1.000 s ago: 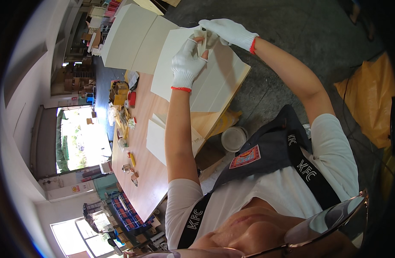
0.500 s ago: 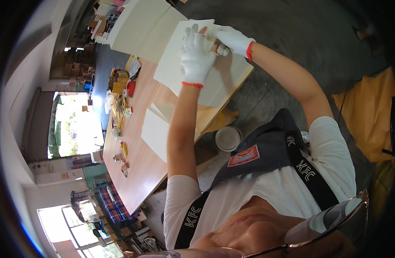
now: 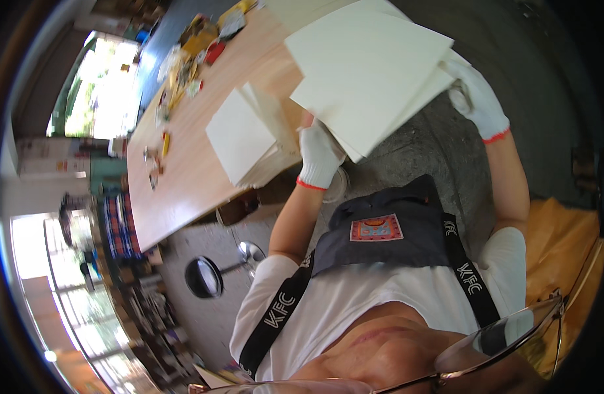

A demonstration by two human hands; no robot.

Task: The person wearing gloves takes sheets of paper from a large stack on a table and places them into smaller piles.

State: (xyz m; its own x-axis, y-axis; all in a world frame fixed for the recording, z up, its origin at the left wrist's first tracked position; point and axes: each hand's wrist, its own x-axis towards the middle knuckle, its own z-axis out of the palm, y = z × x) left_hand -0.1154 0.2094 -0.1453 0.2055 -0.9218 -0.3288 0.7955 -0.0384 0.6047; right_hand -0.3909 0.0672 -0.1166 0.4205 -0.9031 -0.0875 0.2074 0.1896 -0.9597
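Between my two gloved hands I hold several large off-white sheets (image 3: 374, 69), stiff like paperboard, fanned slightly apart and tilted over the table's near edge. My left hand (image 3: 319, 152), in a white knit glove with a red cuff, is closed on their lower left corner; its fingers are partly hidden beneath. My right hand (image 3: 474, 98), gloved alike, grips their right edge with curled fingers. Left of the sheets, a stack of smaller white sheets (image 3: 241, 136) lies on the wooden table (image 3: 183, 141), some of its upper sheets standing askew.
Along the table's far side lie a red item (image 3: 214, 52), a yellow box (image 3: 198, 36) and small loose things. A round stool (image 3: 204, 276) stands on the floor at the lower left. Yellow-orange sheeting (image 3: 555, 246) is at the right. Crammed shelves (image 3: 121, 226) line the left.
The large sheets have come up off the table and nearer to me. My hands have moved apart, the left to their lower corner, the right to their right edge. The view has turned.
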